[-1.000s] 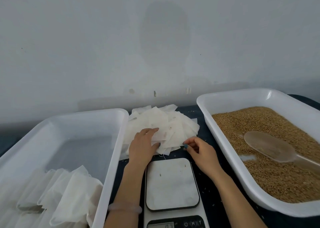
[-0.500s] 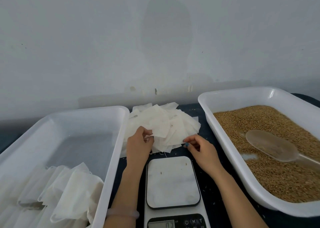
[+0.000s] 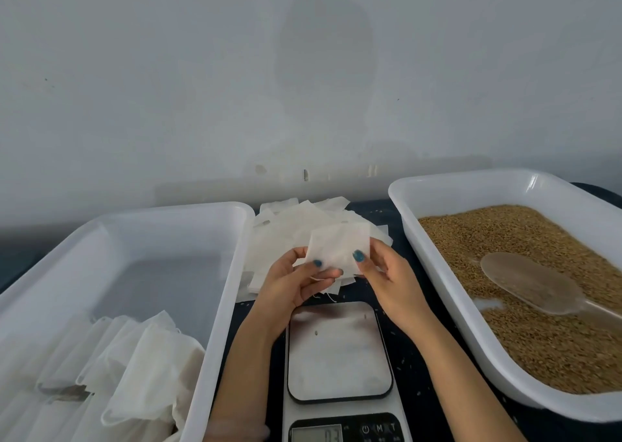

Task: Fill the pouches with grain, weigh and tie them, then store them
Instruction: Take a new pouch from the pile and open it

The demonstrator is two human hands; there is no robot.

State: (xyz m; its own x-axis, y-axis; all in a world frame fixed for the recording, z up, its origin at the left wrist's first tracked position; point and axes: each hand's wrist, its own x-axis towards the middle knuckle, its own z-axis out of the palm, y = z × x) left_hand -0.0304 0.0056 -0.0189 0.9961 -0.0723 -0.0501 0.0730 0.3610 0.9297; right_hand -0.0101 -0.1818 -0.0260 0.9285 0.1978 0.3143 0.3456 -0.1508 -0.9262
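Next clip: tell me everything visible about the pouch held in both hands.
The pouch is a small flat white square, thin and paper-like, apparently empty. It is held tilted over the pile of loose pouches, beyond the scale. The left hand pinches its lower left corner, the right hand its lower right corner, both thumbs on the near face.

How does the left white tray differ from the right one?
The left tray holds white fabric pieces at its near end only; the right tray holds brown grain throughout. A clear scoop lies in the right tray, none in the left tray. Both are white and rectangular.
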